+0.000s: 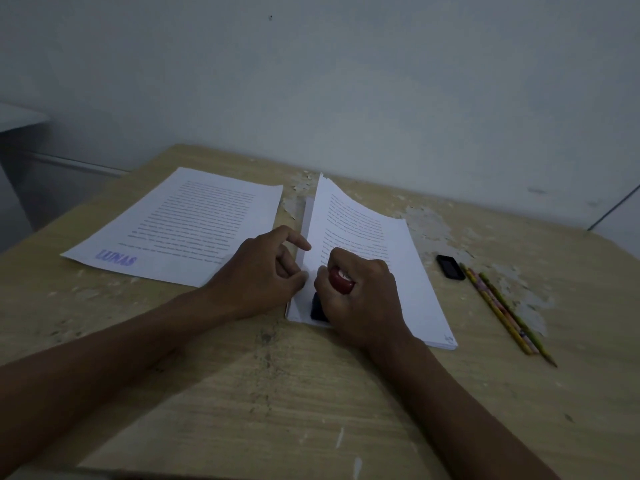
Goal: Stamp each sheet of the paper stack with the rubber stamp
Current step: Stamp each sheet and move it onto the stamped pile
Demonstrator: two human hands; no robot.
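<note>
Two hands work the paper stack (374, 237): our right hand (360, 296) clamps the rubber stamp (341, 281) near its corner, our left hand (263, 271) pinches its left edge.

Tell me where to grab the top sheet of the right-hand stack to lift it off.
Take the top sheet by its left long edge, coming in from the left. That edge already curls up clear of the paper stack, right where the left hand sits, while the right hand and rubber stamp cover its near corner.
</note>
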